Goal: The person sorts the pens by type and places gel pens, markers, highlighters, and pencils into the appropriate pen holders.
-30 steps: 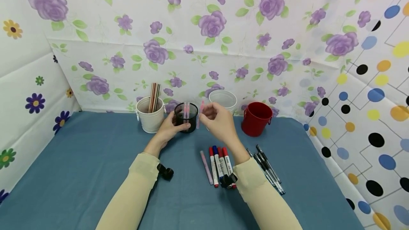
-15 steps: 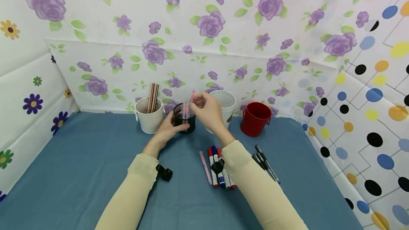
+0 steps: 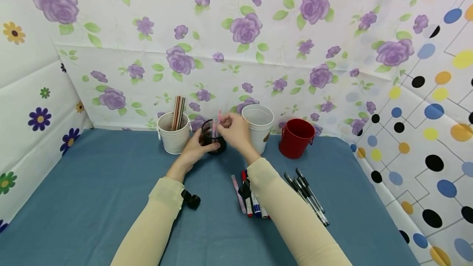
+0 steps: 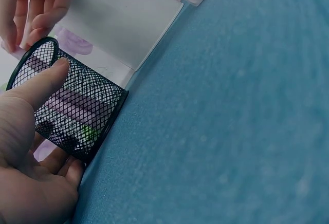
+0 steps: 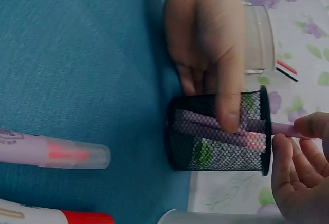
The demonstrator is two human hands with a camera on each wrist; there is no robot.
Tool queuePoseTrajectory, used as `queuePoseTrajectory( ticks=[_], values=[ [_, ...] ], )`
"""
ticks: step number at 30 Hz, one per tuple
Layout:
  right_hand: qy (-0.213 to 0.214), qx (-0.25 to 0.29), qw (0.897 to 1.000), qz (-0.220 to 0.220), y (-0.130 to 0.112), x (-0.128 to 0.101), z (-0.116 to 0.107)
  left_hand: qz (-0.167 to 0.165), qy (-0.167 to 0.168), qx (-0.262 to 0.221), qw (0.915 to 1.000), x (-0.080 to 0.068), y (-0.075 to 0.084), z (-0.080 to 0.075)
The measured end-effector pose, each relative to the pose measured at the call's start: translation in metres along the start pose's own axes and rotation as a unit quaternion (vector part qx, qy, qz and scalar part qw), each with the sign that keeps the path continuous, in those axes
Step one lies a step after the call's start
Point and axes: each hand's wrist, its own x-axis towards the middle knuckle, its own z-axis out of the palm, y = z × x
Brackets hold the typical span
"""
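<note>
Clearance, mesh cup [image 4: 85,100]
Left white bucket [image 3: 172,141] and right white bucket [image 3: 261,128] flank it; markers [image 3: 256,207] and pens [image 3: 308,198] obstruct right front; surface [image 3: 111,184] open at left front.

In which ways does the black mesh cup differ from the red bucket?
The black mesh cup has see-through walls; the red bucket has solid ones. The left hand grips the cup, while no hand touches the bucket. The bucket looks somewhat wider than the cup. Both have a round, open top.
</note>
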Motion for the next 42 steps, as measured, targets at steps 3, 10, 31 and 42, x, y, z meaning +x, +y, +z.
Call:
queuePoseTrajectory(
  ticks=[3, 10, 31, 42],
  values=[
    [-0.001, -0.012, 1.000, -0.001, 0.004, 0.001, 0.004, 0.002, 0.000, 0.002, 1.0000, 0.001, -0.001, 0.000],
    [-0.009, -0.040, 0.999, -0.013, 0.008, 0.003, 0.009, 0.012, 0.002, -0.003, 0.9999, 0.001, -0.002, 0.000],
    [-0.027, -0.044, 0.998, -0.023, 0.005, -0.004, 0.002, 0.022, 0.002, -0.022, 0.9995, 0.003, -0.002, 0.002],
    [-0.126, -0.075, 0.987, -0.067, -0.017, -0.035, -0.043, 0.026, -0.002, -0.021, 0.9994, 0.002, -0.003, 0.001]
  ],
)
